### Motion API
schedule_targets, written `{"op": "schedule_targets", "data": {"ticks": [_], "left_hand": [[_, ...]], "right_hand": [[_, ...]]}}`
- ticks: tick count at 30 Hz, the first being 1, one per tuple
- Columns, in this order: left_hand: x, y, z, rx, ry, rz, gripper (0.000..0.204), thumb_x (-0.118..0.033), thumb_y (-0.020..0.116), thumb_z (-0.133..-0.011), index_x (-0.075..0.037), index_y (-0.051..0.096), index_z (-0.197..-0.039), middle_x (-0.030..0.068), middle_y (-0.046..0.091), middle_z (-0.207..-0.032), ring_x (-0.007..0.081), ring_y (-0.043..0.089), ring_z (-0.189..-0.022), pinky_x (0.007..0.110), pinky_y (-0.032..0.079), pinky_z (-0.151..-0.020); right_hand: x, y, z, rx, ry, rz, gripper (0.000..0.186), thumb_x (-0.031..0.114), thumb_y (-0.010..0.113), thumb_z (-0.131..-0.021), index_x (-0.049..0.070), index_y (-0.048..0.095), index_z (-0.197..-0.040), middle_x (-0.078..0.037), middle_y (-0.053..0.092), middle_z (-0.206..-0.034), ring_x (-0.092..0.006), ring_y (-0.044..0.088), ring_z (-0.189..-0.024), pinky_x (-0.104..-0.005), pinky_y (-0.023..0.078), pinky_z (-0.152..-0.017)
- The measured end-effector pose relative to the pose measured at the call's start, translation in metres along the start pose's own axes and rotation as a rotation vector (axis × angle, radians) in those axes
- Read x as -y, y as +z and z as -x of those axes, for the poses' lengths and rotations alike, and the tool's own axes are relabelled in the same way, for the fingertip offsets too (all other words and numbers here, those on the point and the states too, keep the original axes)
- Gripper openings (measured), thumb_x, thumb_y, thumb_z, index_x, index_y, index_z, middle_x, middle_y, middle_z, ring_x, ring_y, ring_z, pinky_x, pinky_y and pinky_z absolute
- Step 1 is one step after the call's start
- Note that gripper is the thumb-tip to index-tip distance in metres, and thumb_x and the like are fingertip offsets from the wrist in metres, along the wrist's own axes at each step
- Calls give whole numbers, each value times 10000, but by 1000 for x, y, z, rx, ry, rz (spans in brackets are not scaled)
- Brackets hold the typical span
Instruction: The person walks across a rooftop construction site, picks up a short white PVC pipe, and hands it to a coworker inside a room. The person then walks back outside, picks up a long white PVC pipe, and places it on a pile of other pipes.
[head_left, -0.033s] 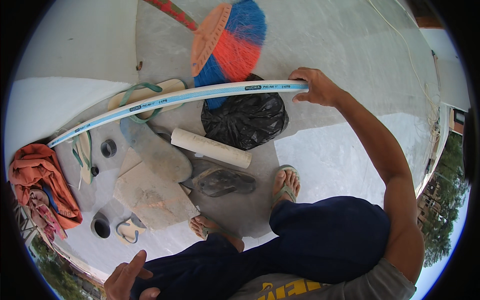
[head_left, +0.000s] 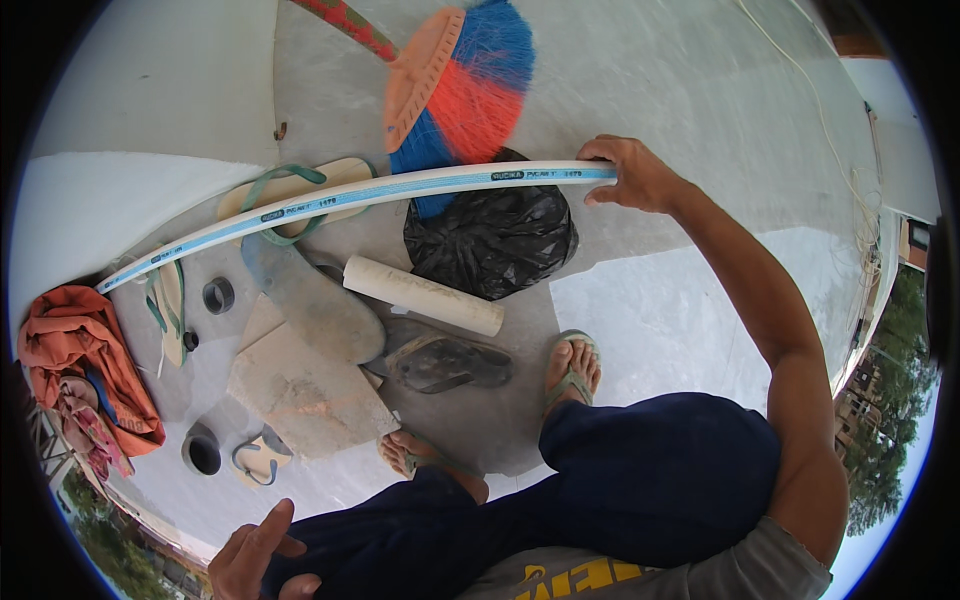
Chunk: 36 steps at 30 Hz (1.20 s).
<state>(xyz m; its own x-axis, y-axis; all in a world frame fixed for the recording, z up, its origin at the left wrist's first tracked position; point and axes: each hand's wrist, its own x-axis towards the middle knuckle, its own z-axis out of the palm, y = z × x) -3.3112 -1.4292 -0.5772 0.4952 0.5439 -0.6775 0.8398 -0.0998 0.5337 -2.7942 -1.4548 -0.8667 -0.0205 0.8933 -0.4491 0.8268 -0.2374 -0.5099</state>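
A long white plastic pipe (head_left: 400, 190) with a blue stripe stretches across the view from the far left to the middle right. My right hand (head_left: 632, 175) grips its right end between thumb and fingers, the arm held out. At the lower left, beside my left thigh, my left hand (head_left: 255, 555) is empty with its fingers apart. Behind and under the pipe are a broom head (head_left: 460, 85) with blue and red bristles and a crumpled black plastic bag (head_left: 490, 240). A short, thicker off-white pipe piece (head_left: 423, 296) rests on the floor in front of the bag.
Several flip-flops, including a dark one (head_left: 448, 363), surround a dusty flat board (head_left: 310, 385). Two dark grey pipe fittings, one a larger coupling (head_left: 201, 452), stand on the left. Reddish-orange cloth (head_left: 85, 360) lies at the far left. A thin cable (head_left: 815, 95) runs along the right.
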Motion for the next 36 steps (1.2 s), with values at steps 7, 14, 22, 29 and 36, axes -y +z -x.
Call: {"op": "schedule_targets", "data": {"ticks": [7,14,22,29,36], "left_hand": [[-9,6,-6,-16,92,-45,545,-188,680,-929,-2,563,-1428,150,681,-1015,297,634,-884,391,508,-805],[-1,11,2,-169,231,-60,647,-369,794,-852,-8,619,-1360,130,689,-796,300,657,-685,382,505,-670],[-1,4,19,-95,176,-97,653,-358,758,-853,-28,600,-1394,104,626,-821,290,605,-736,394,486,-721],[6,7,24,-37,107,-3,646,-252,746,-856,-61,562,-1446,176,675,-996,354,629,-901,437,497,-854],[11,2,22,-49,163,-47,604,-278,738,-879,1,595,-1394,202,698,-1139,360,668,-994,429,521,-894]], "right_hand": [[40,11,-22,-31,-122,-41,418,199,848,-803,54,656,-1145,-122,662,-1075,-310,656,-1034,-426,513,-898],[49,15,-20,-49,-140,56,317,135,807,-832,36,634,-1078,-136,639,-1024,-352,642,-960,-449,501,-839],[1,-32,12,156,206,435,402,49,891,-637,63,590,-903,-111,650,-958,-338,648,-926,-462,498,-827],[-124,-49,61,217,434,731,543,68,957,-483,97,614,-903,-86,673,-1030,-330,657,-1011,-481,524,-897],[-130,-44,73,128,497,664,561,13,962,-452,37,588,-869,-125,676,-1031,-360,639,-1053,-456,543,-868]]}}
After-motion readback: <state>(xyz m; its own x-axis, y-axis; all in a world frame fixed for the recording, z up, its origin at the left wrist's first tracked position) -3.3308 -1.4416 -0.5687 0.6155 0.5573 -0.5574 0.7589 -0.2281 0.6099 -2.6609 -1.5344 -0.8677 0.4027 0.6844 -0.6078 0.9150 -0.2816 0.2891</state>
